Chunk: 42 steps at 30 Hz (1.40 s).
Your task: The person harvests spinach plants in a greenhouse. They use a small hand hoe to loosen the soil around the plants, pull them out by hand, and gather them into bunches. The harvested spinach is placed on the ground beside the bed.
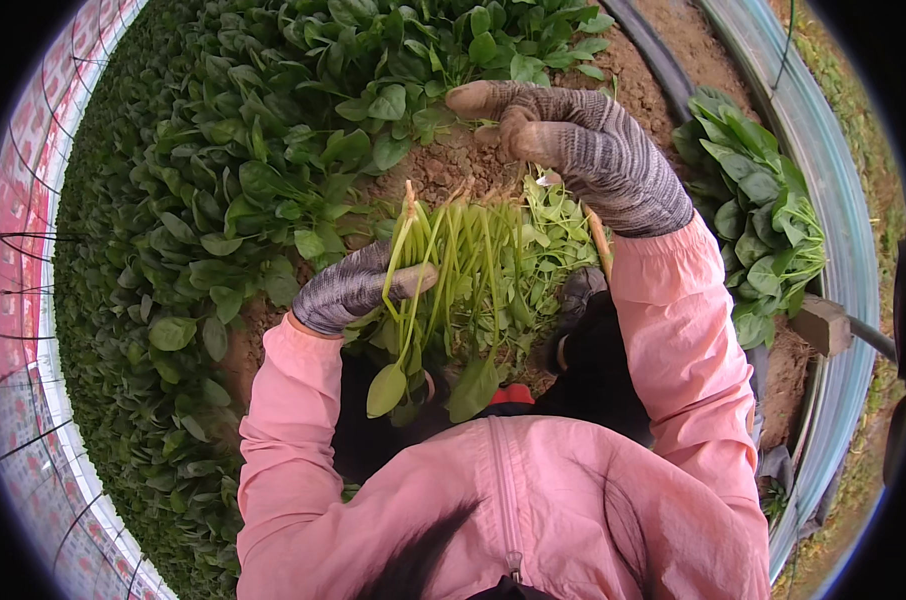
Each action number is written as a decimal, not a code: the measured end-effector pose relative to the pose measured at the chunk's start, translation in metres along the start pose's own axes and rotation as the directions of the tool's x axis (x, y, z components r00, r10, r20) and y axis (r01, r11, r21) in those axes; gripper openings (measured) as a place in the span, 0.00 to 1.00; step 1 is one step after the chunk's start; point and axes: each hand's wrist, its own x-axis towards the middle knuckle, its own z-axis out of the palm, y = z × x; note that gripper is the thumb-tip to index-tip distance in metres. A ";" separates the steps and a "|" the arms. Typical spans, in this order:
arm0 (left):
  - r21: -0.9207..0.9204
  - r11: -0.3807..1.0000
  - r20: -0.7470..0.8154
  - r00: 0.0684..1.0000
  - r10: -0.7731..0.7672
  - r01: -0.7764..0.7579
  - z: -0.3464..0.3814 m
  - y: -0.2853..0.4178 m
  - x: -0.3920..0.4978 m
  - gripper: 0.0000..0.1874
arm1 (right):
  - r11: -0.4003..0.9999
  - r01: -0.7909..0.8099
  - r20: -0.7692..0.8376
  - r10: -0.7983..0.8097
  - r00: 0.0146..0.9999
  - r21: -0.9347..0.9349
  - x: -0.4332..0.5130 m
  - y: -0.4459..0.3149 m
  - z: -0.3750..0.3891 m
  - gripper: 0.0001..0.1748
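Note:
My left hand [363,289], in a grey knit glove, grips a bunch of spinach [453,262]. The thumb lies across the pale stems; the roots point away from me and the leaves hang towards my lap. My right hand [588,142], gloved alike, is above bare soil just beyond the roots, its index finger stretched left and other fingers bent. From beneath it a thin wooden handle [599,244] shows, with a small shiny piece [549,179] near the fingers. Whether the hand holds that handle is hidden.
Dense spinach plants [198,187] grow to the left and ahead. Loose trimmed leaves [554,232] lie between my feet. At right, a pile of picked spinach [760,202] rests near a black hose [655,52], a block [820,325] and the plastic sheeting [843,195].

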 end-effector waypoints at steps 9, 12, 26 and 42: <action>0.270 0.879 0.059 0.918 0.392 -0.392 -0.017 -0.018 0.007 0.19 | 0.245 -0.289 -0.362 -0.350 0.864 -0.926 -0.001 0.004 -0.027 0.20; 0.252 0.926 -0.009 0.956 0.293 -0.282 -0.022 -0.026 0.013 0.17 | 0.475 0.107 -0.143 -0.460 0.876 -0.873 -0.005 0.009 -0.002 0.19; 0.258 0.880 0.013 0.912 0.410 -0.399 -0.027 -0.037 0.015 0.18 | 0.287 0.378 0.152 -0.584 0.797 -0.880 0.003 0.025 0.068 0.19; 0.023 0.993 -0.083 0.989 0.120 -0.119 -0.015 -0.022 0.003 0.21 | 0.741 0.362 -0.079 -0.486 0.870 -0.566 -0.001 0.007 0.040 0.19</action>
